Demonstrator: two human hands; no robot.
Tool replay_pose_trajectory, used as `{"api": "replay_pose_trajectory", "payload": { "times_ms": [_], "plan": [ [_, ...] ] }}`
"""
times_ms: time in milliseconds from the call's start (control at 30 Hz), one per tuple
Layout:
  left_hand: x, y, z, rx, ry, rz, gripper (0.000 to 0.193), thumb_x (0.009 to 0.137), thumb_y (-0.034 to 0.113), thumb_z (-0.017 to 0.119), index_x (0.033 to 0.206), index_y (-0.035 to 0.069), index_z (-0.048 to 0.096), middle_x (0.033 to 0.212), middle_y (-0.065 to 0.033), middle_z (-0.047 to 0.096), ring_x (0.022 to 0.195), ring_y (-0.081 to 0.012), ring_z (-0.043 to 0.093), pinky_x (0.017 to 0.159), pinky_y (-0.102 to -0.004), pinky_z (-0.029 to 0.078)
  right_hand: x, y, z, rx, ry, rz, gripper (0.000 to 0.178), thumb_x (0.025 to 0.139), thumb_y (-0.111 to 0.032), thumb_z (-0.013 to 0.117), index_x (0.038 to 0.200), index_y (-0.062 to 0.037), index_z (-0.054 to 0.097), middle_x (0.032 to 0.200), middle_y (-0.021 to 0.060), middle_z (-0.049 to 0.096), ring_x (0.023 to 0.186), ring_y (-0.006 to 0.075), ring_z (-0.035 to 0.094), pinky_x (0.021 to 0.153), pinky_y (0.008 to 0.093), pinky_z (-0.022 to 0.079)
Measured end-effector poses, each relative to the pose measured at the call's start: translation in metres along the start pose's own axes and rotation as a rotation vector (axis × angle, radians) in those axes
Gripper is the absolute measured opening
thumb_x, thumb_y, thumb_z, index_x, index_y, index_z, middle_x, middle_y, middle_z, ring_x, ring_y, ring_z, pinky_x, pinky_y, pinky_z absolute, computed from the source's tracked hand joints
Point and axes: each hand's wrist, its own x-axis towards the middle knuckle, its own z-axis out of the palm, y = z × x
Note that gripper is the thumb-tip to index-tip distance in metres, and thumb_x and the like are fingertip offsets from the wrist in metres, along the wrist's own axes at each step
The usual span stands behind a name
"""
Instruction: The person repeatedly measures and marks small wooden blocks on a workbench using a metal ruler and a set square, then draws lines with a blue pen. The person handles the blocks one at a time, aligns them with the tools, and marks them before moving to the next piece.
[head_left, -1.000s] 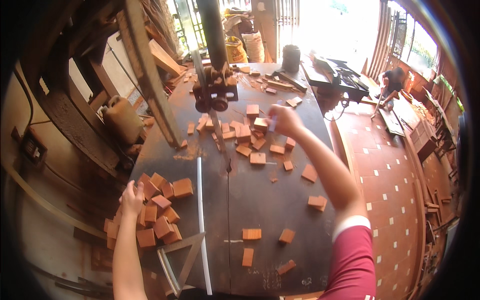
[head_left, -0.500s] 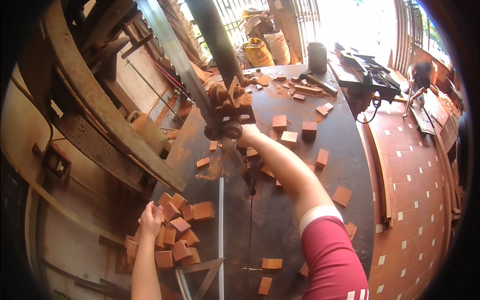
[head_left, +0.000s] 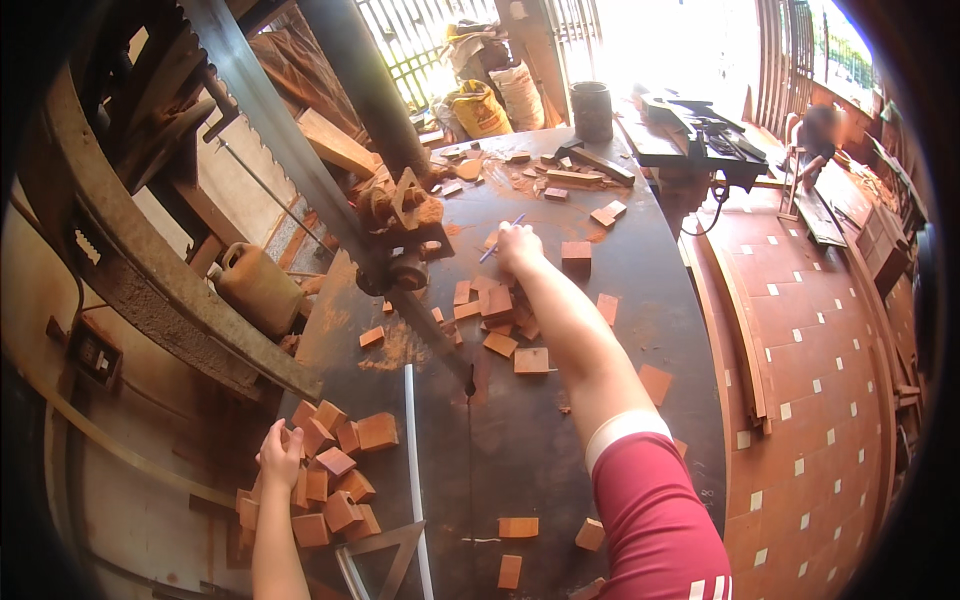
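Note:
My right hand point(head_left: 518, 248) is stretched far over the dark saw table point(head_left: 560, 450), closed on a slim blue-purple pen point(head_left: 489, 254). Just nearer than it lies a loose cluster of reddish wooden blocks point(head_left: 495, 299), partly hidden by my forearm. One darker cube point(head_left: 576, 258) stands right of my wrist. My left hand point(head_left: 281, 455) rests at the left edge of a heap of wooden blocks point(head_left: 335, 461), fingers loosely curled and apart, with nothing visible in them. The bandsaw blade point(head_left: 432, 335) runs down into the table between my two arms.
A blade guide point(head_left: 405, 235) hangs over the table, left of my right hand. A white strip point(head_left: 415, 480) and a metal set square point(head_left: 390, 560) lie near the heap. Offcuts point(head_left: 585, 177) and a grey pot point(head_left: 591, 110) are at the far end. Another person point(head_left: 818, 140) works at far right.
My right hand has come out from behind the blade guide, and the pen now shows. Blocks by that forearm have shifted into a tighter cluster. My left hand stays by the heap; the view has shifted.

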Motion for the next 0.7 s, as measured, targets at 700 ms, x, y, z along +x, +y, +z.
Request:
{"api": "replay_pose_trajectory", "payload": {
  "times_ms": [700],
  "plan": [
    [-0.012, 0.002, -0.007, 0.030, 0.047, -0.011, 0.067, 0.093, 0.054, 0.065, 0.135, 0.002, 0.062, 0.137, -0.0225, 0.063, 0.131, -0.0397, 0.056, 0.111, -0.0552, 0.036, -0.105, 0.042, -0.124, -0.055, -0.521, 0.215, 0.033, 0.076, -0.019, 0.076, 0.106, -0.0058, 0.077, 0.101, 0.0149, 0.078, 0.093, 0.0286, 0.076, 0.083, 0.0497, 0.058]
  ]
}}
